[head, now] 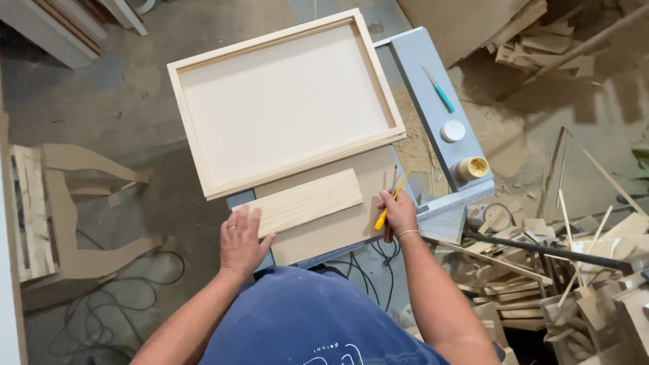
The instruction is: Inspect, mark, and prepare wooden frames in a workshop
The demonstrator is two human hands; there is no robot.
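My left hand (241, 241) lies flat on the near left end of a short pale wooden plank (304, 201), fingers spread. The plank rests on a larger brown board (351, 216) on a small grey work table (433, 101). My right hand (399, 211) grips a yellow-handled tool (391, 201) at the plank's right end, its tip pointing up and right. Beyond the plank lies a large shallow wooden frame with a pale panel (284, 101), tilted slightly on the table.
A teal-handled knife (439, 91), a white lid (453, 130) and an open jar of yellowish paste (472, 168) sit along the table's right strip. Wood offcuts (541, 284) pile at right. Cables (101, 318) and a curved wooden piece (74, 209) lie on the floor at left.
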